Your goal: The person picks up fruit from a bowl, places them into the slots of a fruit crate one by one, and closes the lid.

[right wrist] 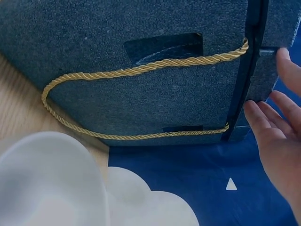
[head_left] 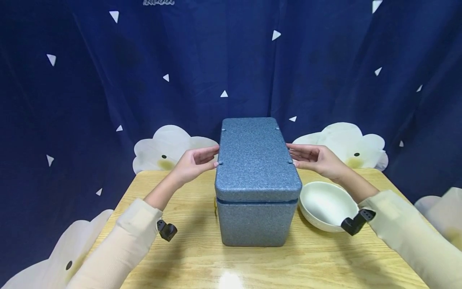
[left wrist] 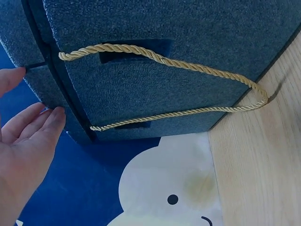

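Observation:
A blue-grey foam cooler box (head_left: 256, 224) stands on the table, its matching lid (head_left: 254, 160) on top. A dark seam shows between lid and box at the front. My left hand (head_left: 196, 162) touches the lid's left side with fingertips and thumb, the fingers nearly straight. On the opposite side, my right hand (head_left: 317, 160) rests its fingertips and thumb against the lid's edge in the same way. A twisted gold rope handle (left wrist: 202, 68) loops down the left side in the left wrist view. Another gold rope handle (right wrist: 136, 70) hangs on the right side in the right wrist view.
A white bowl (head_left: 326, 204) sits right of the box, under my right forearm. The wooden table (head_left: 173, 249) carries both. Behind it hangs a dark blue curtain (head_left: 195, 52) with white triangles and cloud shapes.

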### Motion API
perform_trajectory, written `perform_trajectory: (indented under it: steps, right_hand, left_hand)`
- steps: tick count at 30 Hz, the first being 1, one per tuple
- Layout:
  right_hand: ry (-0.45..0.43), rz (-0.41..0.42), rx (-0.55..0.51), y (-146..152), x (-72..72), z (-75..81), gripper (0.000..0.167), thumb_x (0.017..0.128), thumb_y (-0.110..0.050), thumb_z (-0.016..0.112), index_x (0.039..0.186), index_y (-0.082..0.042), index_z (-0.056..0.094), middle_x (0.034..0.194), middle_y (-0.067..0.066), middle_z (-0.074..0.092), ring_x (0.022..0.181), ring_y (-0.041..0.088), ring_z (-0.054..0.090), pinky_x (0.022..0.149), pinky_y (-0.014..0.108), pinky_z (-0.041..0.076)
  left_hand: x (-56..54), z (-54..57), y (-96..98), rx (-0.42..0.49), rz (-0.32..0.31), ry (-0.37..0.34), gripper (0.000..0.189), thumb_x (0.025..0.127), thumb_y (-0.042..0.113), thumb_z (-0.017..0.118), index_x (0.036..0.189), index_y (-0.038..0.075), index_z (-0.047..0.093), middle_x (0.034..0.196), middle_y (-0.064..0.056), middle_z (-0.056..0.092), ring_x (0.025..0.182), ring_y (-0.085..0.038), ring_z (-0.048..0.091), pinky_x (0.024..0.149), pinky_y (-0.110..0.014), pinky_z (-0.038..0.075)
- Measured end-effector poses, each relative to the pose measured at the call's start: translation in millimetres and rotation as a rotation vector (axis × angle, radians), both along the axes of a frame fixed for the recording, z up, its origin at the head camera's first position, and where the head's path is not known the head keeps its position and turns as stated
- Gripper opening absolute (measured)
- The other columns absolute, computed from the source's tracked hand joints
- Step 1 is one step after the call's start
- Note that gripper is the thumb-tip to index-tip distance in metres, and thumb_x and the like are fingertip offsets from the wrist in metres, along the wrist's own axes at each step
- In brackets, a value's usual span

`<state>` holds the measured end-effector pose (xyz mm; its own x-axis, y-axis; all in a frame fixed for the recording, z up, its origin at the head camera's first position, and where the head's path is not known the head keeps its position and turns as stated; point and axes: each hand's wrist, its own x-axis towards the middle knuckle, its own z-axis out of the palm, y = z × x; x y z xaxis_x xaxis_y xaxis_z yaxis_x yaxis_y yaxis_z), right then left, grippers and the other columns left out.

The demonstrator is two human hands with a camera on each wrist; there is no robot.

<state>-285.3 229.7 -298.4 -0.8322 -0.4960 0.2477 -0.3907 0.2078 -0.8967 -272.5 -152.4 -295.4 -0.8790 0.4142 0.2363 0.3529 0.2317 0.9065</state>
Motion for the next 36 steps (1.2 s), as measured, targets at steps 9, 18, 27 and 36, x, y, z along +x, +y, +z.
perform_trajectory:
  steps: [9, 18, 27, 36]
  right_hand:
    - [0.013, 0.012, 0.004, 1.8, -1.8, 0.2, 0.059, 0.089, -0.004, 0.065, 0.139, 0.013, 0.038, 0.123, -0.021, 0.061, 0.113, -0.009, 0.058, 0.092, 0.012, 0.052]
    - [-0.003, 0.035, -0.013, 5.1, -3.6, 0.9, 0.059, 0.089, -0.002, 0.065, 0.139, 0.014, 0.037, 0.125, -0.02, 0.061, 0.115, -0.008, 0.057, 0.093, 0.013, 0.051]
    - [0.008, 0.037, 0.001, 3.9, -3.6, 1.8, 0.059, 0.089, -0.002, 0.065, 0.139, 0.013, 0.038, 0.127, -0.019, 0.061, 0.115, -0.008, 0.057, 0.093, 0.013, 0.051]
    - [0.006, 0.019, 0.017, 3.5, -4.1, 1.2, 0.06, 0.088, -0.004, 0.067, 0.139, 0.013, 0.04, 0.127, -0.018, 0.061, 0.114, -0.009, 0.058, 0.092, 0.013, 0.052]
  left_hand:
    - [-0.6, -0.8, 0.6, 0.031, -0.016, 0.006, 0.052, 0.09, -0.002, 0.058, 0.139, -0.009, 0.042, 0.144, -0.026, 0.044, 0.136, -0.039, 0.041, 0.11, -0.039, 0.041]
    - [1.4, 2.7, 0.9, 0.017, -0.028, 0.016, 0.052, 0.09, -0.001, 0.059, 0.139, -0.009, 0.042, 0.145, -0.026, 0.044, 0.136, -0.039, 0.041, 0.112, -0.044, 0.038]
    - [5.5, 1.5, 0.2, 0.027, -0.014, 0.007, 0.051, 0.091, 0.0, 0.059, 0.139, -0.007, 0.044, 0.145, -0.023, 0.046, 0.137, -0.036, 0.041, 0.111, -0.037, 0.04]
    - [4.2, 0.2, 0.7, 0.003, -0.021, 0.026, 0.052, 0.091, 0.0, 0.059, 0.139, -0.008, 0.043, 0.145, -0.024, 0.045, 0.137, -0.035, 0.041, 0.112, -0.039, 0.039]
